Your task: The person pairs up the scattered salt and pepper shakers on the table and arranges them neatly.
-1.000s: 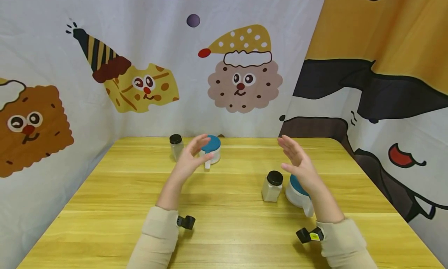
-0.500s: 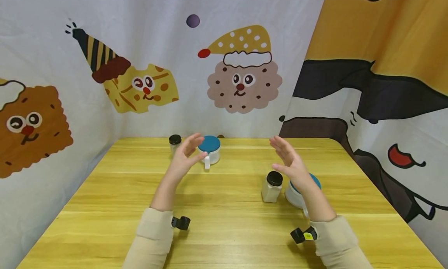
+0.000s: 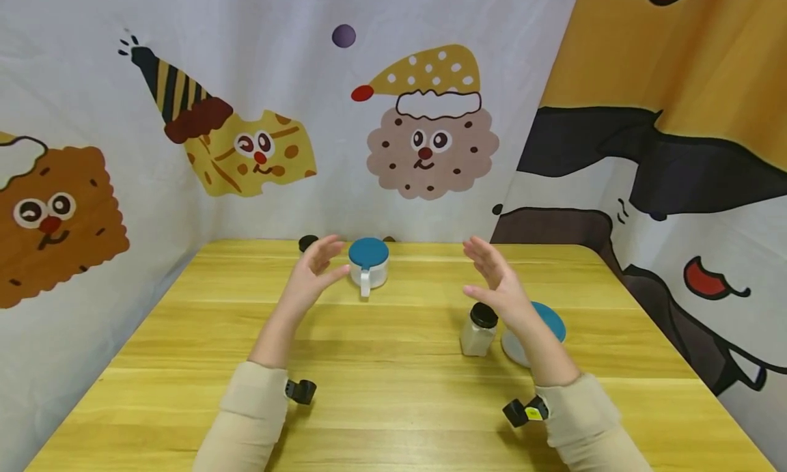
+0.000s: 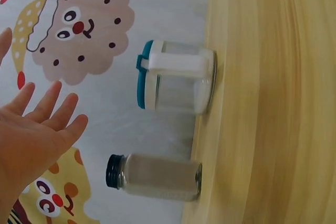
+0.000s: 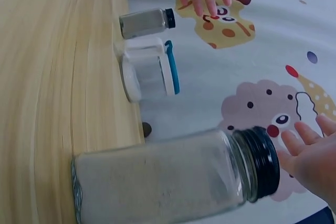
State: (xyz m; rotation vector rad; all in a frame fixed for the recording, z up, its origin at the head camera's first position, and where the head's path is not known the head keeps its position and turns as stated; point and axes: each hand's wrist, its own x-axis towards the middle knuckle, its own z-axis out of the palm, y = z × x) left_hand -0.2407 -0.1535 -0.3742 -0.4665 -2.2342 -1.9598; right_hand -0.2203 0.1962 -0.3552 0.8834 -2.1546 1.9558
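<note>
My left hand (image 3: pixel 310 277) hovers over the table's left half, fingers loosely bent, holding nothing. Partly behind it stands a black-capped glass jar (image 4: pixel 160 176). Just right of that hand is a blue-lidded jar (image 3: pixel 369 267) with a white handle turned toward me. On the right, my empty right hand (image 3: pixel 499 284) is raised with fingers apart, above a second black-capped jar (image 3: pixel 478 332) of pale contents. My right forearm partly hides another blue-lidded jar (image 3: pixel 547 320) beside it. In the right wrist view, the near black-capped jar (image 5: pixel 168 174) looms large.
The wooden table (image 3: pixel 381 404) meets a printed curtain (image 3: pixel 295 62) at its back edge. More curtain with orange and dark shapes (image 3: pixel 670 55) borders the right side. A small camera is worn on each wrist.
Both hands have drifted left, staying raised and empty. The left hand now covers more of the far black-capped jar and less of the far blue-lidded one. The jars stay put.
</note>
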